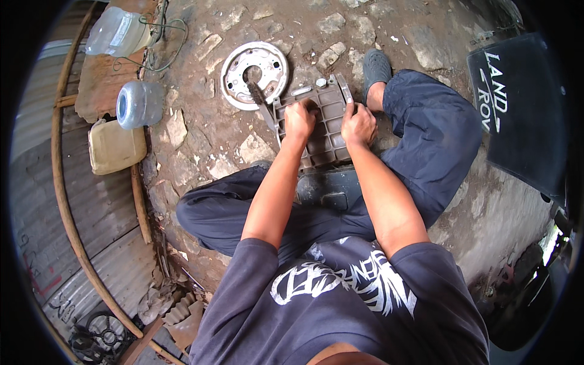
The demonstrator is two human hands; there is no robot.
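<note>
A ribbed metal casing, brown with grime and divided into a grid of pockets, rests between my legs. My left hand lies on its left upper part with the fingers curled in; what they hold, if anything, is hidden. At the right edge, my right hand is closed around the casing's rim, thumb up along a pale metal flange. A brush with dark bristles leans by the casing's left corner. Its bristle end overlaps a round, whitish metal plate with a centre hole, lying just beyond.
Below the casing sits a black plastic object. Stones stick out of the dirt floor. Plastic jugs and a yellowish container stand at left by corrugated sheets and a wooden pole. A black panel with white lettering is at right.
</note>
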